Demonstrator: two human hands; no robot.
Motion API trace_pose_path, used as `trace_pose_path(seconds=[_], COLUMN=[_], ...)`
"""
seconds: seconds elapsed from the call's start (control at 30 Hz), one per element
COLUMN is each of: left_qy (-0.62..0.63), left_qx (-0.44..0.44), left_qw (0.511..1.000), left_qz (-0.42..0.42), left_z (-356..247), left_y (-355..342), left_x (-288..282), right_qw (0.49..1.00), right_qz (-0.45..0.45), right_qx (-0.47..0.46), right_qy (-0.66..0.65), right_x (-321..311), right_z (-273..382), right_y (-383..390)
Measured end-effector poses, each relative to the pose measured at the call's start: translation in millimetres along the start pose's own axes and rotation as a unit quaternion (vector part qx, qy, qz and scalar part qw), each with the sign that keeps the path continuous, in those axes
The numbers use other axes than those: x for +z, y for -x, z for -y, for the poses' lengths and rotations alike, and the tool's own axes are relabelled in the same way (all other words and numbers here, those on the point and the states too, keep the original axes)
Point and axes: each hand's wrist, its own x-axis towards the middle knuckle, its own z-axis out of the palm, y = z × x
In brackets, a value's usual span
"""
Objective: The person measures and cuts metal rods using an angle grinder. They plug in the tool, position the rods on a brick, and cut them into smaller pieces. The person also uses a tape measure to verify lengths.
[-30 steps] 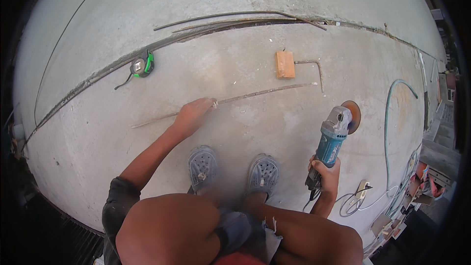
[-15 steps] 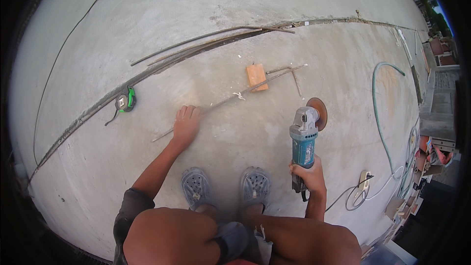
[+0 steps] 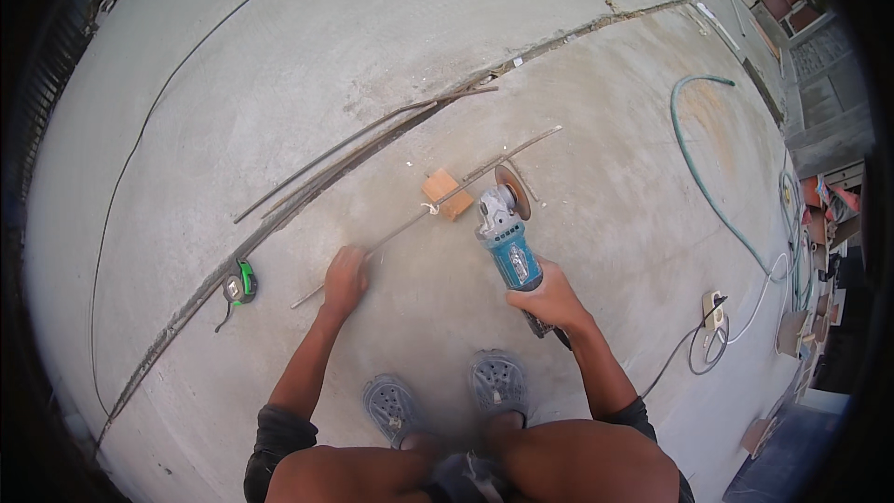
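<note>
My left hand (image 3: 345,279) is closed round a thin steel rod (image 3: 400,228) near its lower left end. Farther along, the rod rests across an orange-brown block (image 3: 445,188), with a scrap of white tie (image 3: 431,210) on it beside the block. My right hand (image 3: 555,298) grips the body of a teal and grey angle grinder (image 3: 512,251). Its brown disc (image 3: 513,193) points away from me, close to the rod's far part and a short bent rod piece (image 3: 527,183). Whether the disc touches either I cannot tell.
A green and black tape measure (image 3: 240,283) lies at left. Loose rods (image 3: 354,144) lie along a crack in the concrete floor. At right are a green hose (image 3: 694,172) and a power strip (image 3: 714,311) with cords. My grey clogs (image 3: 498,380) stand nearest.
The grinder has moved left and away from me, its disc now near the rod. My view has shifted. The left hand stays on the rod, which lies at a slightly different angle.
</note>
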Motion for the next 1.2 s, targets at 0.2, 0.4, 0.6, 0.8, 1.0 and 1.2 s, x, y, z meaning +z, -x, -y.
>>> trace_pose_path(seconds=[0.2,0.4,0.6,0.8,1.0,1.2], left_qy=[-0.072,-0.057,-0.107,-0.063,-0.090,-0.098], left_qx=[0.014,0.015,0.031,0.025,0.042,0.055], left_qw=[0.997,0.998,0.991,0.995,0.992,0.991], left_qz=[-0.016,-0.025,0.071,0.070,0.075,0.072], left_z=[-10,-4,-11,8,11,15], left_y=[-14,-11,-35,-29,-26,-26], left_x=[-2,-2,-9,-4,-1,-2], right_qw=[1.000,0.999,0.995,0.991,0.992,0.993], right_qz=[0.013,0.019,-0.028,-0.022,-0.038,-0.030], right_qx=[-0.004,0.015,-0.005,0.014,-0.005,0.003], right_qy=[-0.008,0.031,0.100,0.130,0.119,0.111], right_x=[9,18,20,30,43,41], right_z=[-1,-1,-11,-3,-2,1], right_y=[-9,-26,-54,-79,-103,-106])
